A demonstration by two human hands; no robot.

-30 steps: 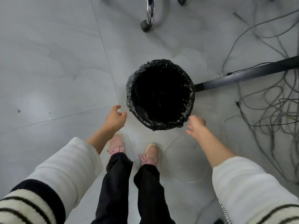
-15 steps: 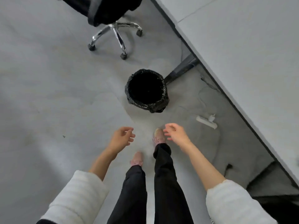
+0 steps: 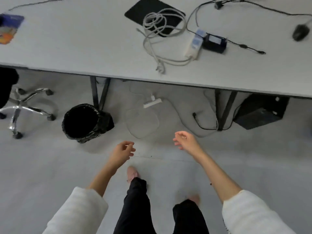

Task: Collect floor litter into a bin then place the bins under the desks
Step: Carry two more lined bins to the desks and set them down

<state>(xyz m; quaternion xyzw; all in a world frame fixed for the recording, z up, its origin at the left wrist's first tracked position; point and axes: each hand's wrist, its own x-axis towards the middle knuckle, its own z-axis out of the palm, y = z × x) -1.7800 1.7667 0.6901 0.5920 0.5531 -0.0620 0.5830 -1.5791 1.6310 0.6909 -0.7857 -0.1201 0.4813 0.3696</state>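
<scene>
Nearest, my black trouser legs and pink shoes stand on the grey floor [image 3: 42, 166]. Ahead of them my left hand [image 3: 121, 151] and right hand [image 3: 185, 141] hang apart in the air, fingers loosely curled, each holding nothing. Beyond my left hand, the bin [image 3: 81, 121], lined with a black bag, stands on the floor just in front of the table's near edge, against a dark table leg [image 3: 94, 93]. Left of it is a chrome chair base [image 3: 22, 108]. Under the table [image 3: 84, 48] lie a white power strip [image 3: 152, 102] and a black box [image 3: 260, 112]. On the tabletop, a coiled white cable [image 3: 160, 24] overlaps a black pad [image 3: 143, 9].
</scene>
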